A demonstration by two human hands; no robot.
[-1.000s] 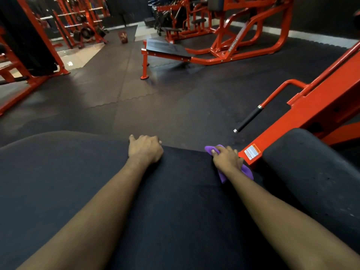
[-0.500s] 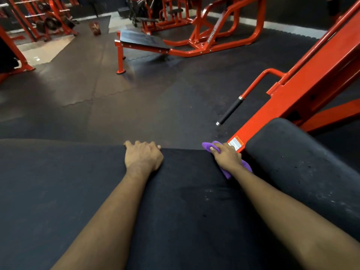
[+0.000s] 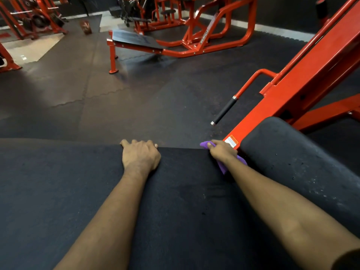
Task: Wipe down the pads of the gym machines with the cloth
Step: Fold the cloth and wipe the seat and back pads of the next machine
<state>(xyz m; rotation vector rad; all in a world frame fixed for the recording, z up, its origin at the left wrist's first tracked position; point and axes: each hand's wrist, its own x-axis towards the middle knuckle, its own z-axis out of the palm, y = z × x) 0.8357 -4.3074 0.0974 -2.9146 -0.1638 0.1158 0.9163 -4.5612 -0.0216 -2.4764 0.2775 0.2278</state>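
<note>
A wide black pad (image 3: 58,191) fills the lower part of the head view. My left hand (image 3: 141,155) lies at its far edge with the fingers curled over the rim. My right hand (image 3: 222,152) holds a purple cloth (image 3: 222,166) pressed onto the pad's far right corner, beside the red frame. One end of the cloth sticks out past the fingers, the other trails under the wrist. A second rounded black pad (image 3: 292,162) sits just to the right.
The machine's red frame (image 3: 311,75) rises to the right, with a black-gripped handle (image 3: 224,111) pointing down to the floor. Dark rubber floor mats (image 3: 97,94) stretch ahead. A red bench with a black pad (image 3: 136,40) and other red machines stand farther back.
The view has swung a little to the right. Both hands stay at the pad's far edge; the right hand with the cloth has shifted slightly along the corner.
</note>
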